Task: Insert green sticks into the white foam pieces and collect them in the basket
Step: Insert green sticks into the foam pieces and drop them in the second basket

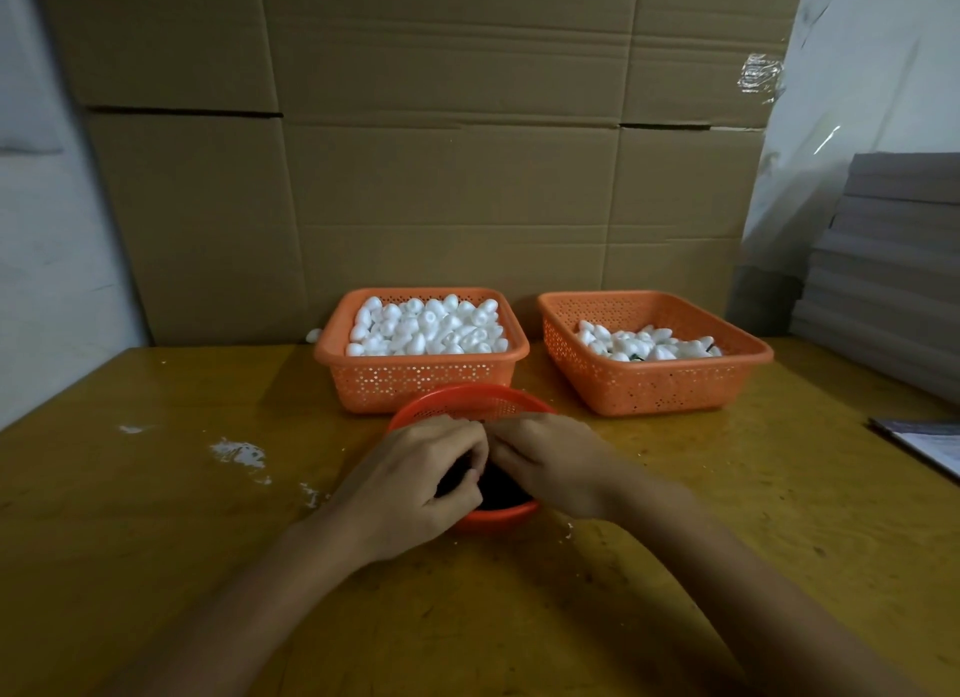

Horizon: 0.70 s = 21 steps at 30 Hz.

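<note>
**Hands meet over the bowl**

Foam pieces [426, 327] fill the left basket [415, 379]; fewer lie in the right basket [649, 384]. Just in front of the baskets, a red bowl [467, 397] holds something dark. Over it, the left hand [415, 480] and right hand [550, 462] touch at the fingertips, fingers curled; what they grip, if anything, is hidden. All sit on a yellow table [208, 540].
</note>
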### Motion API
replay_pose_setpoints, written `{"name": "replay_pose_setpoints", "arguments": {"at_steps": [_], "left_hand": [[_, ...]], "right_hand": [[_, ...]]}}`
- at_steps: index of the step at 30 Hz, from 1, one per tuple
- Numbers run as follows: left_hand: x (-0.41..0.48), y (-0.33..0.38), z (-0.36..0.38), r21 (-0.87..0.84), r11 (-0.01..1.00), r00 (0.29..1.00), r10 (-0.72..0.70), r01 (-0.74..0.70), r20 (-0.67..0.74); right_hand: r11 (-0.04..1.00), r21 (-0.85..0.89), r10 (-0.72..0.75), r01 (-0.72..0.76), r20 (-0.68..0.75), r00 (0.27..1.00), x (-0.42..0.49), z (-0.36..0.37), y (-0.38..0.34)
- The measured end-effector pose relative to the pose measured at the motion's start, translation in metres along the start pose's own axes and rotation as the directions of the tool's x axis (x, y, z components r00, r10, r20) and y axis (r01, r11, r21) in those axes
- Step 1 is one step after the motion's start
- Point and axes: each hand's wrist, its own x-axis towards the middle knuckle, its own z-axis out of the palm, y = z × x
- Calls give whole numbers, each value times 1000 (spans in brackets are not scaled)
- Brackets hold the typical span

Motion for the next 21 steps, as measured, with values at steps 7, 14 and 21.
{"name": "replay_pose_setpoints", "arguments": {"at_steps": [7, 14, 21], "left_hand": [[25, -14, -20, 232, 967, 941, -19, 103, -338], [78, -75, -51, 516, 600, 698, -716, 611, 6], [101, -107, -54, 424, 620, 576, -780, 660, 245]], "right_hand": [[992, -122, 20, -6, 115, 993, 6, 0, -1], [990, -134, 56, -37, 138, 989, 6, 1, -1], [990, -132, 69, -51, 134, 989, 5, 1, 0]]}}
